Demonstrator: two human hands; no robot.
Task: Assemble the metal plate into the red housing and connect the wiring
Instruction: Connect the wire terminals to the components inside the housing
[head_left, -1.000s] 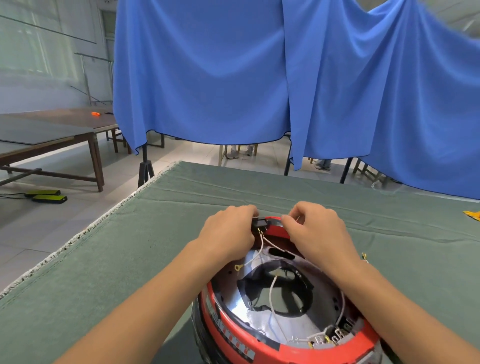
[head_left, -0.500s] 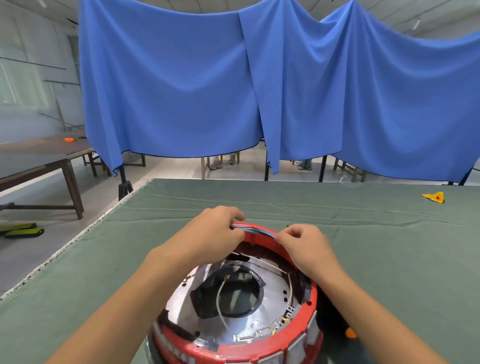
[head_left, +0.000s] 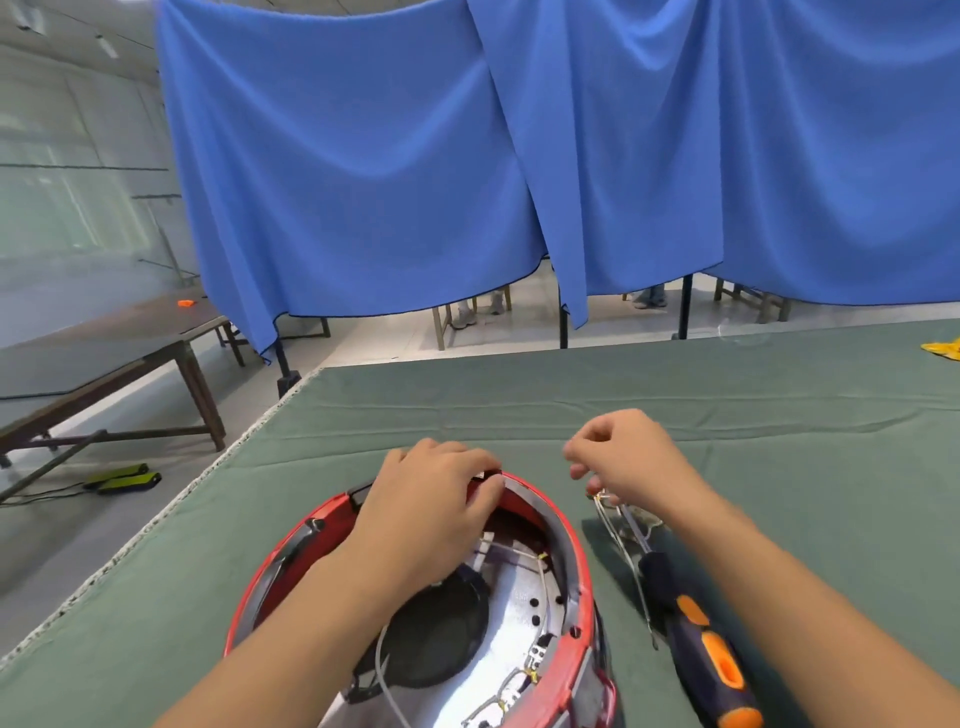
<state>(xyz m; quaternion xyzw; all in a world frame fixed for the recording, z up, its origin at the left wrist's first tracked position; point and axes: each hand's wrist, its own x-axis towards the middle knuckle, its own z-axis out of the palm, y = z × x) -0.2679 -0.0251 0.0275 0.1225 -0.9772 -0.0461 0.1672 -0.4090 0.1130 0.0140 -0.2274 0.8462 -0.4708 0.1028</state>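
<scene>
The red housing (head_left: 577, 571) lies open side up at the bottom centre of the green table. The shiny metal plate (head_left: 483, 675) sits inside it, with a dark round opening and white wires (head_left: 385, 670) running across it. My left hand (head_left: 431, 514) grips the far rim of the housing, fingers curled over the edge. Just right of the housing, my right hand (head_left: 623, 457) is off the rim with its fingers curled. It is right over the end of a loose wire (head_left: 618, 535) lying on the cloth; I cannot tell whether the fingers hold that wire.
A screwdriver (head_left: 698, 644) with a dark blue and orange handle lies right of the housing, under my right forearm. A yellow object (head_left: 943, 347) sits at the far right. The table's left edge (head_left: 218, 467) is close. Blue curtains (head_left: 467, 156) hang behind.
My right hand has left the housing's far rim and moved right, over the loose wire. The housing has turned under my left hand. The screwdriver has come into view.
</scene>
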